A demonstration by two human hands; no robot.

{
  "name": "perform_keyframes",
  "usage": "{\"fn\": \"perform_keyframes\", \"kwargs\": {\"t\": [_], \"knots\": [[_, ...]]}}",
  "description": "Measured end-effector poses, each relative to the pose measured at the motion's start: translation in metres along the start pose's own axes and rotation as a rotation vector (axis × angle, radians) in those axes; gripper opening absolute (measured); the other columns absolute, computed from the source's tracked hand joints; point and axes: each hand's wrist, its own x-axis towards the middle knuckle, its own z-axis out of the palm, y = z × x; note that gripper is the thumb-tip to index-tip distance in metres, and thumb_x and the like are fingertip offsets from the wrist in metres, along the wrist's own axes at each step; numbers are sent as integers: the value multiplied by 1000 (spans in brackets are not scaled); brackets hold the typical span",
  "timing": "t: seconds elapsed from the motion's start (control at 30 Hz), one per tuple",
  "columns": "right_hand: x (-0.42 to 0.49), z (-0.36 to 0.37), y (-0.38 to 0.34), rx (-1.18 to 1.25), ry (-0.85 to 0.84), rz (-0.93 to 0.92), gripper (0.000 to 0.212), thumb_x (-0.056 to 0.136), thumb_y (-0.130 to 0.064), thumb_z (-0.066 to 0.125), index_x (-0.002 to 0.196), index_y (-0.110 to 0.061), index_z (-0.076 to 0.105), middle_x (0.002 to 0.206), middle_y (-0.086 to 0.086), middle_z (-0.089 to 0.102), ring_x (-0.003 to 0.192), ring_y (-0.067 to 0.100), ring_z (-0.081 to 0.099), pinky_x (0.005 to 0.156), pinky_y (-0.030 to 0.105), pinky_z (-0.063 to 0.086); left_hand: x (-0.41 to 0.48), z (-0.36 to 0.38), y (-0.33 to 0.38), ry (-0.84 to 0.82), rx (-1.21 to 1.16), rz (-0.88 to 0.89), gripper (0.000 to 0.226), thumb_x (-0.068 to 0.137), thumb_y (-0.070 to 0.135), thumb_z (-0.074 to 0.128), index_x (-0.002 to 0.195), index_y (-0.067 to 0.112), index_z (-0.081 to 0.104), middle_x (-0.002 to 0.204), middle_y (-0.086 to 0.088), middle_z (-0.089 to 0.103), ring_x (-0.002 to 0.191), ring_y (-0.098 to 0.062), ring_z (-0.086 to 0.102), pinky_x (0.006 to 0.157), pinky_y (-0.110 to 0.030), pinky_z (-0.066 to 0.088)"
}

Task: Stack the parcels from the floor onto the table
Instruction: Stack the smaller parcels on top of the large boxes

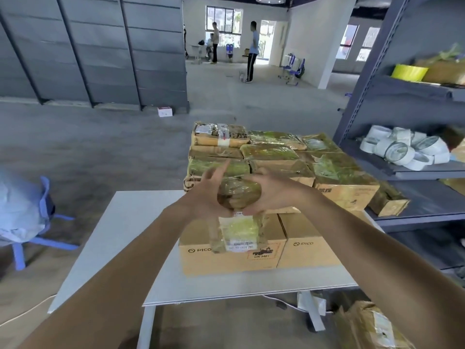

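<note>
metal shelving [377, 79] right | tape rolls [402, 149] on shelf | blue chair [27, 210] left | two people [252, 51] far back

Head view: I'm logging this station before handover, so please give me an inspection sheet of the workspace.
Surface: white table, with boxes on its right half.
Job's things: taped parcels are stacked behind and above two PICO boxes. One small wrapped parcel is held over the stack. There are more floor parcels at lower right.
Clutter: small white box on the floor beyond the table.
Hands: left hand and right hand hold the small wrapped parcel between them.
Cables: thin pale cord on the floor at left.
Surroundings: grey shelving at right with tape rolls, a blue chair at left, and two people far back.
</note>
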Motion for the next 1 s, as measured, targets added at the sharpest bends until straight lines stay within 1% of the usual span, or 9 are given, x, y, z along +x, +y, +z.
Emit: {"fn": "perform_keyframes", "kwargs": {"t": [0.1, 0.2, 0.3, 0.4, 0.5, 0.63, 0.83, 0.93, 1.0], "knots": [[11, 3, -10, -129, 54, -78, 107, 54, -75, 73, 146, -42, 30, 151, 1, 26, 137, 35, 24, 106, 53, 31, 10, 9, 1, -98, 185, -69, 121, 61, 30, 84, 148, 43, 1, 159, 2, -1, 113, -27, 57, 83, -31, 52], [22, 9, -9, -50, 71, -163, 102, 59, -67, 75, 147, -43, 28, 157, -4, 15, 143, 32, 10, 109, 56, 26, 11, 22, -11, -54, 185, -140, 109, 67, 32, 80, 150, 37, 8, 153, -3, 15, 114, -29, 55, 90, -36, 50], [29, 19, -5, 181, 88, -267, 92, 70, -65, 71, 148, -43, 27, 160, -13, 7, 147, 18, 4, 113, 51, 21, 4, 24, -26, 2, 70, -198, 102, 70, 32, 76, 148, 40, 12, 132, 3, 27, 106, -24, 55, 81, -31, 50], [35, 28, 2, 424, 208, -290, 67, 89, -55, 57, 147, -36, 30, 157, -12, 23, 139, 8, 24, 106, 36, 27, 0, 18, -38, 34, -6, -262, 100, 65, 29, 79, 145, 37, 19, 127, 3, 29, 99, -19, 56, 68, -20, 44], [36, 41, 13, 439, 295, -140, 50, 96, -37, 54, 143, -25, 41, 145, 0, 42, 124, 15, 46, 90, 25, 34, -1, 11, -47, 44, 7, -301, 94, 60, 29, 82, 138, 34, 28, 117, -1, 40, 96, -19, 56, 70, -25, 47], [35, 65, 21, 383, 257, 78, 42, 97, -30, 53, 134, -14, 46, 126, 10, 51, 91, 20, 56, 72, 29, 41, -1, 10, -52, 20, 85, -299, 99, 55, 41, 81, 139, 34, 28, 119, 5, 39, 110, -19, 39, 89, -38, 43], [37, 74, 13, 528, 228, 383, 53, 95, -40, 51, 138, -11, 37, 118, 15, 50, 94, 30, 59, 66, 32, 48, -3, 6, -52, -43, 167, -343, 73, 54, 53, 73, 116, 25, 47, 105, 10, 44, 108, -19, 37, 71, -29, 39], [33, 77, 4, 905, -56, 517, 57, 99, -43, 47, 143, -9, 36, 134, 18, 52, 86, 33, 66, 63, 41, 60, -10, -5, -54, -107, -97, -423, 60, 57, 62, 75, 104, 29, 57, 103, 12, 62, 104, -12, 55, 83, -32, 49], [33, 78, -3, 1081, -101, 493, 48, 101, -36, 44, 144, -14, 39, 148, 16, 41, 86, 32, 64, 64, 46, 61, -17, -11, -54, -147, -349, -451, 54, 68, 71, 66, 109, 37, 57, 104, 22, 66, 105, -3, 57, 82, -25, 47]]}}
